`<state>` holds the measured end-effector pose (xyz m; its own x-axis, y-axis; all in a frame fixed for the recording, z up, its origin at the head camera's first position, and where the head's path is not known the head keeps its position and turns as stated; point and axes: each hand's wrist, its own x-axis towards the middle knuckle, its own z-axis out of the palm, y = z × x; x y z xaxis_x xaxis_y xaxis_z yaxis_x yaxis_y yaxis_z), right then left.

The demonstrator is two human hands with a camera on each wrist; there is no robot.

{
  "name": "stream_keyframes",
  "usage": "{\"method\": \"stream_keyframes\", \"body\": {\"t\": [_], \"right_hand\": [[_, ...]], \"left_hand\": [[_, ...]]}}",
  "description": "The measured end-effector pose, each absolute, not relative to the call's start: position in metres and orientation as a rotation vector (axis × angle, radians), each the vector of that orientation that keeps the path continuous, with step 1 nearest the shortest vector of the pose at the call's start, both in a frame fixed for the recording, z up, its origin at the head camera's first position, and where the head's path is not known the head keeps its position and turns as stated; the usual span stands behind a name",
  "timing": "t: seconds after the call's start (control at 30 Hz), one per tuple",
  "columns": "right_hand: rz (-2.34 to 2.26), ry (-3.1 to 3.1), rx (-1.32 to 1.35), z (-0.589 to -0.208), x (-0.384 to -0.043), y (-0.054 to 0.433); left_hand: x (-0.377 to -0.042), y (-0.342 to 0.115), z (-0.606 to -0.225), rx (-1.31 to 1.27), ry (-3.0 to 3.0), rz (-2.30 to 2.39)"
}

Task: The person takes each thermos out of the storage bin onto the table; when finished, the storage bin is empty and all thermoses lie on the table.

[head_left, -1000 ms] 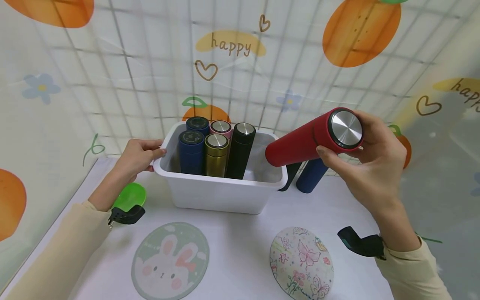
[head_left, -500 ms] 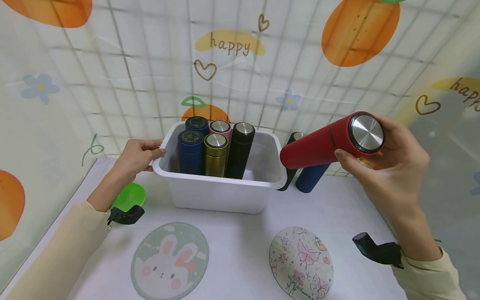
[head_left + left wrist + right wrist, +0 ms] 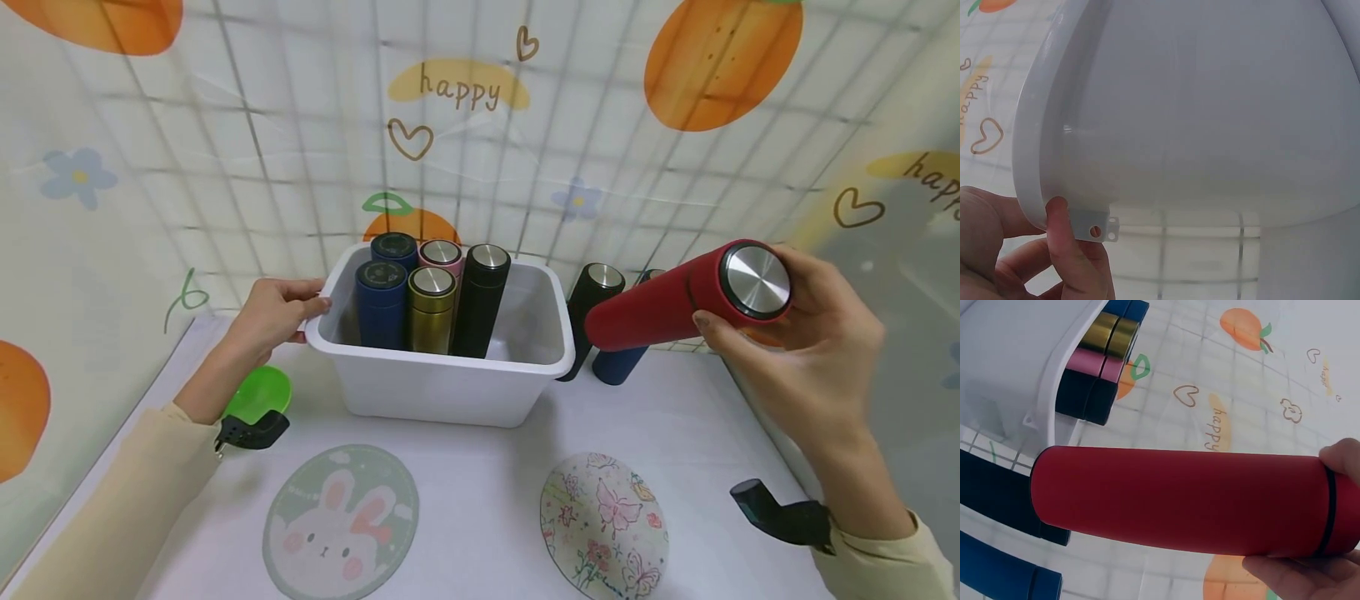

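Observation:
My right hand (image 3: 817, 350) grips a red thermos bottle (image 3: 667, 300) round its lid end, held tilted in the air to the right of the white bin (image 3: 442, 387). The bottle's silver-topped lid faces up and right, its base points left. In the right wrist view the red thermos (image 3: 1179, 500) spans the frame, thumb on one side and fingers on the other. My left hand (image 3: 273, 312) pinches the bin's left rim. The left wrist view shows the fingers (image 3: 1072, 262) at the rim beside a small tab. Inside the bin stand several bottles: blue, gold (image 3: 432, 317), pink and black (image 3: 482, 304).
Right of the bin stand a black bottle (image 3: 592, 292) and a blue bottle (image 3: 617, 367), partly hidden by the red one. A green bowl (image 3: 262, 392) sits beneath the left forearm. Two round mats, one with a rabbit (image 3: 341, 525) and one with butterflies (image 3: 603, 529), lie in front.
My right hand has moved right and slightly down with the red thermos, away from the bin. More of the black bottle behind now shows. The left hand has stayed on the rim.

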<state>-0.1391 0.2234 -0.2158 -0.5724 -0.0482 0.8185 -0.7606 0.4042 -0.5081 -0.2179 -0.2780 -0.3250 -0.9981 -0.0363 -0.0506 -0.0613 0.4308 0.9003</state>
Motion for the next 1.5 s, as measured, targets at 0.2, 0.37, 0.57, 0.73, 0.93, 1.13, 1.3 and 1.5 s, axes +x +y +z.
{"method": "stream_keyframes", "body": {"t": [0.2,0.37,0.57,0.73,0.93,1.13,1.3,1.5], "right_hand": [[1.136,-1.966,0.649,-0.218,-0.139,0.23],[1.118,-1.985,0.624,-0.221,-0.138,0.236],[1.031,-2.064,0.575,-0.227,-0.135,0.246],[0.99,-2.098,0.534,-0.234,-0.135,0.254],[0.969,-2.158,0.471,-0.24,-0.133,0.259],[0.958,-2.217,0.396,-0.246,-0.134,0.264],[0.997,-2.204,0.38,-0.251,-0.141,0.271],[1.022,-2.236,0.276,-0.261,-0.151,0.281]], "left_hand": [[-0.217,-0.278,-0.324,-0.093,2.635,1.663],[-0.216,-0.278,-0.324,-0.099,2.635,1.656],[-0.218,-0.278,-0.325,-0.094,2.629,1.662],[-0.219,-0.279,-0.325,-0.089,2.638,1.655],[-0.219,-0.279,-0.326,-0.084,2.641,1.655],[-0.218,-0.279,-0.326,-0.099,2.643,1.656],[-0.218,-0.28,-0.326,-0.089,2.653,1.653],[-0.219,-0.28,-0.327,-0.101,2.655,1.644]]}}
